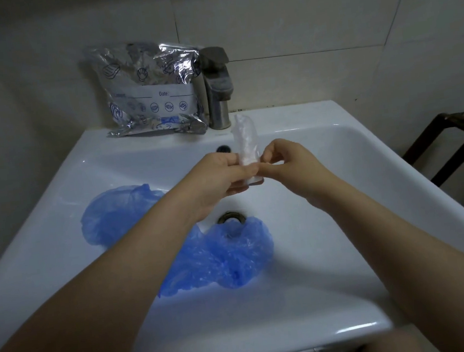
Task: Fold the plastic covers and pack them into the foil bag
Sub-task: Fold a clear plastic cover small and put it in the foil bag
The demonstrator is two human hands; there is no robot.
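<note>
A clear plastic cover (246,142), folded narrow, stands upright above the sink (339,170); your left hand (219,177) and right hand (289,161) both pinch its lower end with curled fingers. Two blue covers (227,251) lie in the basin, one partly hiding the drain. The foil bag (150,89) leans at eleven o'clock, its contents unseen.

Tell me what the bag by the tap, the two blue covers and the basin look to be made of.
Foil bag: crinkled metallised film, mirror-shiny with sharp creases. Blue covers: thin translucent plastic, wrinkled, gathered at the edges. Basin: glossy white, probably glazed ceramic, judging by the bright highlights on its rim.
</note>
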